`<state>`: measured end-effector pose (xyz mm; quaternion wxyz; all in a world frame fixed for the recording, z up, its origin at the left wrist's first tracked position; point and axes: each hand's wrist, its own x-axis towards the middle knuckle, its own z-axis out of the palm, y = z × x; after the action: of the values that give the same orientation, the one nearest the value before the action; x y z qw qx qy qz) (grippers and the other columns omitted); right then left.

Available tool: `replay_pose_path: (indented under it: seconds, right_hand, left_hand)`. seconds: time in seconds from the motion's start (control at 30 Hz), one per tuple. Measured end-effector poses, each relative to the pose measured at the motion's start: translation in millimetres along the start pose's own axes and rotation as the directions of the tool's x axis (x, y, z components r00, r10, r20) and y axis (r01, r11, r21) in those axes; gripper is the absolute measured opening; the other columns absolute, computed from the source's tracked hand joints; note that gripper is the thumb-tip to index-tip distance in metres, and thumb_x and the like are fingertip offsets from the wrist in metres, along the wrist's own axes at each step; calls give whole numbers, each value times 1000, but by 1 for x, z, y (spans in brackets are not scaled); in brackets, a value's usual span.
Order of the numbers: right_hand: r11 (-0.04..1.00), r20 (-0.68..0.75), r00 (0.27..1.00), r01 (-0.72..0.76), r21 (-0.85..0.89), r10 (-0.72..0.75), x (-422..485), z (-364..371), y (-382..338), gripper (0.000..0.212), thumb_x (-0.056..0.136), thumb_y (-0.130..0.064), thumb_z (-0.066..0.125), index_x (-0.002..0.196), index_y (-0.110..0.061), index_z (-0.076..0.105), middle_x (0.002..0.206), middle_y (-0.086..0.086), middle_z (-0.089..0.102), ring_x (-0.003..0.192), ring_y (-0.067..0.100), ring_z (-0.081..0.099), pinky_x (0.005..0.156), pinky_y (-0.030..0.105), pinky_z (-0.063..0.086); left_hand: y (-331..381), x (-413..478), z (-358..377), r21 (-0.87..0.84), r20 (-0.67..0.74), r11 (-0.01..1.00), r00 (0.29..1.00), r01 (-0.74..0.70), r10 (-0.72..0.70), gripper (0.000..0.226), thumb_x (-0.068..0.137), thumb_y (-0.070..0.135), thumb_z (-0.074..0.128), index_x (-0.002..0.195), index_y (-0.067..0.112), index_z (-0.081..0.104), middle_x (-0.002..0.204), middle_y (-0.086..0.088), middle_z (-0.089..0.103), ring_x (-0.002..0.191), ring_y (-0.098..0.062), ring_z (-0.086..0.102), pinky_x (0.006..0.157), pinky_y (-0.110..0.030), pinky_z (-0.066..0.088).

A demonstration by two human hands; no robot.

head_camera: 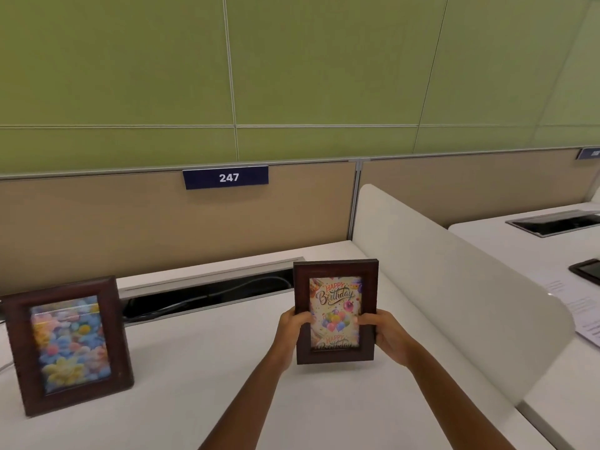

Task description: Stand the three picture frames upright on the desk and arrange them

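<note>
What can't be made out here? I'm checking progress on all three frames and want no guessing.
Head view only:
- Third frame: out of view, so its state is unknown.
- Birthday frame: left hand and right hand cover its sides; whether its base touches the desk is unclear.
- Both frames' back stands: hidden behind them.
- Flower frame: picture blurred by glare.
- Far-right label: cut off, unreadable.

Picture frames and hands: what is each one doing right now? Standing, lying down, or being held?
Flower frame: standing upright on the desk, nobody touching it.
Birthday frame: upright, held by both hands; cannot tell if its bottom touches the desk.
Left hand: gripping the birthday frame's left edge.
Right hand: gripping its right edge.
Third frame: not in view.
</note>
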<state>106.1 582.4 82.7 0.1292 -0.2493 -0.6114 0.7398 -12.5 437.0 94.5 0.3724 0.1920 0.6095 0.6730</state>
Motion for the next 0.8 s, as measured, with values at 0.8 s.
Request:
replay_pose_path:
  seconds: [0.8]
  right_hand:
    - [998,-117,991,-59,10,60,72,-46,-6,19,82,-2,48,94,-13,58,95,6,66,89,21,63,73,30,55]
  left_hand:
    - [-6,84,30,8,-9,998,998,63,-63,32,89,7,46,120,1,50,118,-17,59,80,-17,60,68,-24,50]
